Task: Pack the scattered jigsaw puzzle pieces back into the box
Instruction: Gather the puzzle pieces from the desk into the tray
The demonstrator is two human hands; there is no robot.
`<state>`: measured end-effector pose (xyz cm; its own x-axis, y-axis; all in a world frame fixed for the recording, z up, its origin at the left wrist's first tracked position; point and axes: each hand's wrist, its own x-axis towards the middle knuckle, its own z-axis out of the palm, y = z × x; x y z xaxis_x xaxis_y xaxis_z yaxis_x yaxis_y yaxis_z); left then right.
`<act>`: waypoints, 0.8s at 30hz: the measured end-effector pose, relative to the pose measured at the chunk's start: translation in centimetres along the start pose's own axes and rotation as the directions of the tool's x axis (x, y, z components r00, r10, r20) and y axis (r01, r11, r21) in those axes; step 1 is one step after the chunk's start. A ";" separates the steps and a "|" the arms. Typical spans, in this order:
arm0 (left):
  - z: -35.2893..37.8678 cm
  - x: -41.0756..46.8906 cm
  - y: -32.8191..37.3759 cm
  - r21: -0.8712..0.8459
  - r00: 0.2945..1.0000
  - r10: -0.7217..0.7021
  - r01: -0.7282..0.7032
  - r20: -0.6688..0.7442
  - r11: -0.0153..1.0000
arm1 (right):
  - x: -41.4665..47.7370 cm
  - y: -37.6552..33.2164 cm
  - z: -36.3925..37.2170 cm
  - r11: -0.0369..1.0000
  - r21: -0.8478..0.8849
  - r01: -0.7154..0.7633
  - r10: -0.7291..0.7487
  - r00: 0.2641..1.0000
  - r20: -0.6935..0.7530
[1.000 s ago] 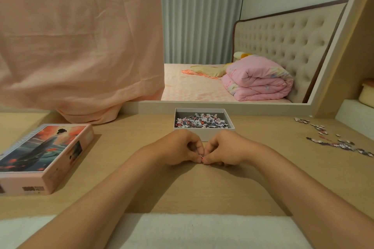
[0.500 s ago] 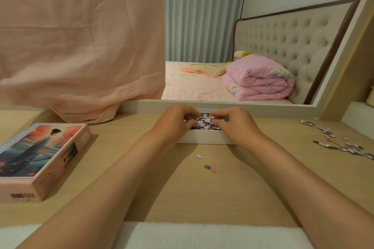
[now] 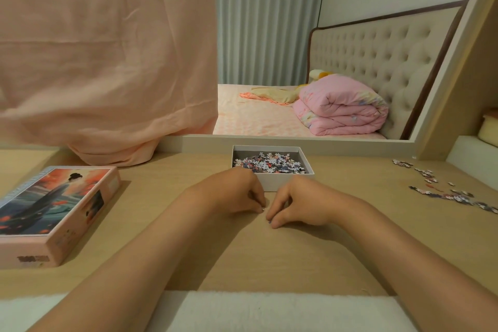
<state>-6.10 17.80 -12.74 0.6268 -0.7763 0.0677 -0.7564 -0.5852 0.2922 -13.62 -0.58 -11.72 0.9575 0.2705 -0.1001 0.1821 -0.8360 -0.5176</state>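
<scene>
i see the open box at the desk's far edge, pieces heaped inside. just before it my left hand and right hand pinch tiny pieces against the desk, fingertips nearly meeting. more loose pieces lie far right; the lid sits left.

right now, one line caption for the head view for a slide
Both hands, left and right, pinch up stray puzzle pieces on the desk before the open box, more pieces scattered right.
</scene>
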 end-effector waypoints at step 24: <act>-0.1 0.9 -0.2 -0.060 0.836 -0.112 0.095 -0.537 0.994 | -0.7 -0.2 -1.1 1.000 0.029 -0.003 0.003 1.000 -0.011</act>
<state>-5.34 17.29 -12.61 0.7094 -0.4580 0.5358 -0.6811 -0.6410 0.3538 -14.09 -1.13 -10.64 0.9604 0.2627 -0.0927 0.1727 -0.8225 -0.5419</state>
